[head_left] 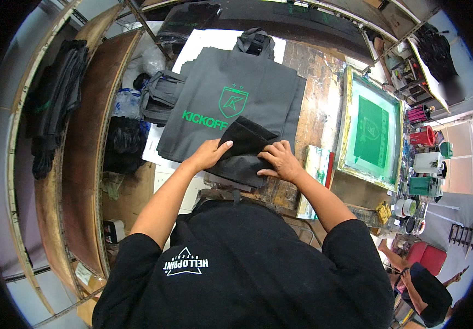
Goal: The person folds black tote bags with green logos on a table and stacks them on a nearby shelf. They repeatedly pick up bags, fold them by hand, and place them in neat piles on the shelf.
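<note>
A: What is the largest thing there?

B: It is the table [317, 82], of worn wood with paint stains.

A: And after this?

B: The bags [201, 82], grey ones, which lie in a stack on the left half of the table. The edges of the lower ones show at the left and right sides.

A: What is on the right?

B: A screen [373, 131] with a green area and a pale border lies there, apart from the bags. Between them, at the near side, stands a narrow block [312, 181], white with stains.

A: Where is the cloth?

B: The black cloth [243, 132] is folded on the near part of the top bag, between the two hands, and it covers a piece of the print.

A: How are the hands?

B: The left hand [209, 154] holds the left edge of the cloth; its fingers are partly hidden. The right hand [280, 162] bends its fingers over the right side, with the thumb apart; if it pinches, I cannot tell.

A: The smallest?

B: The green crest [233, 102], beyond the cloth, and two small stars [237, 86] above it.
</note>
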Demonstrator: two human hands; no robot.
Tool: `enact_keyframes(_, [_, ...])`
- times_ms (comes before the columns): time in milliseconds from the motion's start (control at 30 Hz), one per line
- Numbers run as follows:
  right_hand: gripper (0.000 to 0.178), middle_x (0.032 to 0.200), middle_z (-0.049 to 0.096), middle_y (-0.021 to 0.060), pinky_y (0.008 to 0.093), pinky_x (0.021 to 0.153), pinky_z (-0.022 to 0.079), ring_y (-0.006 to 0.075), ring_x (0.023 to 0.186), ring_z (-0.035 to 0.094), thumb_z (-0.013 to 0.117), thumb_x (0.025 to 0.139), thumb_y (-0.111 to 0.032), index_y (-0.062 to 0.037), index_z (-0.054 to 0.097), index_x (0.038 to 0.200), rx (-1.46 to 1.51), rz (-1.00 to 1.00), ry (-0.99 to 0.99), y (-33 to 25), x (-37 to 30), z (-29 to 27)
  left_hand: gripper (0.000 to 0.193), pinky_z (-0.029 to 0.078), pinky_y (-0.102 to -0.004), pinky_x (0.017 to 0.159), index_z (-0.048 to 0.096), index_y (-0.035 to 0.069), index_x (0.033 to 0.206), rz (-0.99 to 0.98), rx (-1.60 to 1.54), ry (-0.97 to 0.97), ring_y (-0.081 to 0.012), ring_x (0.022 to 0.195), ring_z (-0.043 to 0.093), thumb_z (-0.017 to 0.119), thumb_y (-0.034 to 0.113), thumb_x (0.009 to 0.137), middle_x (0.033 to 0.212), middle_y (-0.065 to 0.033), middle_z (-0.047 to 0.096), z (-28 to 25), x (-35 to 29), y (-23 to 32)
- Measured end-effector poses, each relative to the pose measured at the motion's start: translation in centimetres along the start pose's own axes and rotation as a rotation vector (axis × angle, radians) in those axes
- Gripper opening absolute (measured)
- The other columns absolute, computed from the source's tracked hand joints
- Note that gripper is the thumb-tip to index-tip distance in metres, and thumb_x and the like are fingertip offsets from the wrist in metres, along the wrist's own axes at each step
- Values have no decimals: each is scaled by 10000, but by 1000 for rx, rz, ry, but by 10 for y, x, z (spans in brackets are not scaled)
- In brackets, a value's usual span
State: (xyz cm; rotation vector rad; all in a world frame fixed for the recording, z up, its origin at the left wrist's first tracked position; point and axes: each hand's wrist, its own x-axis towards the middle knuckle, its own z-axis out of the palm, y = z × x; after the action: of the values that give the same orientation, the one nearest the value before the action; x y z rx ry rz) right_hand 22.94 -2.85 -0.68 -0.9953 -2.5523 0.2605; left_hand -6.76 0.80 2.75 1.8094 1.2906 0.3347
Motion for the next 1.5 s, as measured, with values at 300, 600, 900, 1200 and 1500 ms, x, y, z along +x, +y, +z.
enact_keyframes(300, [290,761,544,35,392,840,337,222,817,526,674,894,-353,-99,657,756,252,224,145,6,32,7,599,475,-462,915,561,1,1268,98,37,-67,-463,1074,610,593,491,924,1064,-278,672,-3,-7,3])
enact_keyframes(600, [480,1026,582,108,425,948,351,304,1019,535,717,819,-500,-74,613,1015,174,87,344,4,25,-16,504,488,-446,870,623,-15,1169,-44,-13,-4,-446,1036,631,503,447,1006,1057,-278,675,6,-5,-7])
enact_keyframes(900, [355,980,546,21,426,902,369,243,963,525,670,857,-489,-162,602,978,19,-47,-61,13,10,4,540,490,-453,881,638,-19,1155,-53,1,-5,-453,1049,629,512,480,990,1062,-278,678,8,-5,-9])
enact_keyframes(1200, [426,746,578,68,409,768,323,255,823,572,518,994,-410,-86,651,751,298,277,13,17,47,3,791,488,-418,957,514,55,1362,165,4,-79,-365,1116,642,810,451,744,1185,-225,667,2,-13,4])
enact_keyframes(1500, [348,906,611,92,419,846,368,284,925,565,571,964,-416,-80,651,921,418,251,298,19,32,8,530,477,-446,924,564,2,1275,-19,3,-61,-452,1090,611,591,419,948,1104,-285,662,6,-5,-9])
